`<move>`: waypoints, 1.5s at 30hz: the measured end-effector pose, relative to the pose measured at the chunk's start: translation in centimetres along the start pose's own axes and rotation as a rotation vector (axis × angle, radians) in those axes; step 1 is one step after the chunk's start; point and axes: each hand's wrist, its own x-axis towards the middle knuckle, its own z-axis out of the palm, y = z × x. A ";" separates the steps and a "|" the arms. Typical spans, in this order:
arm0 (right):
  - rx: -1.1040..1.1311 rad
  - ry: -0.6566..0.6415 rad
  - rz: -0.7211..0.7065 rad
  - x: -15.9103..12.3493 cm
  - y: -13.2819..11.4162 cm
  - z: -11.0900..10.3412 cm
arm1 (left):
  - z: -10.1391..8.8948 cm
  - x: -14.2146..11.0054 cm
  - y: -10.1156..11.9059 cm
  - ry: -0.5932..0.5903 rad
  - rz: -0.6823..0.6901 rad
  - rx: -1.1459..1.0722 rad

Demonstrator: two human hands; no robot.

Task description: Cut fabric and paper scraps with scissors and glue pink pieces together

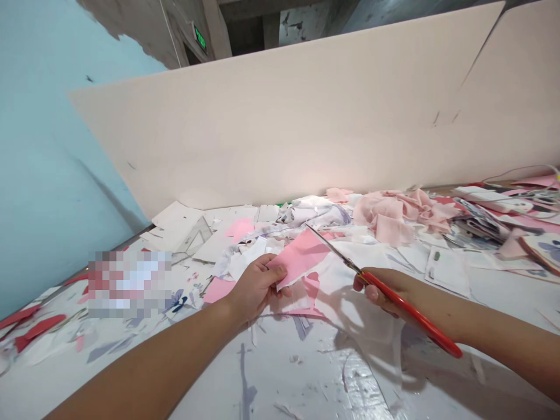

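Note:
My left hand point(259, 286) pinches a flat pink piece point(301, 254) of paper or stiff cloth between thumb and fingers; which material it is I cannot tell. In my right hand point(382, 289) is a pair of scissors point(405, 309) with long red handles. The metal blades look together and point up and left, their tip beside the upper edge of the pink piece. Whether the tip touches it is unclear. Beneath my left hand lies a pink offcut point(311, 291) with a curved cut edge.
White and patterned scraps cover much of the white table point(301, 373). Crumpled light pink cloth point(398, 210) lies at the back right. A clear set square point(195, 236) rests at the back left, and red scraps point(39, 332) lie far left. A pale partition point(306, 128) stands behind.

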 end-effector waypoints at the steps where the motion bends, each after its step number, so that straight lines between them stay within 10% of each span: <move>1: 0.004 -0.052 0.005 0.0 -0.1 -0.1 | 0.0 0.0 0.0 -0.005 0.001 -0.001; 45: 0.157 -0.170 0.118 0.2 -0.2 0.9 | -0.3 0.2 -0.2 -0.038 0.015 -0.003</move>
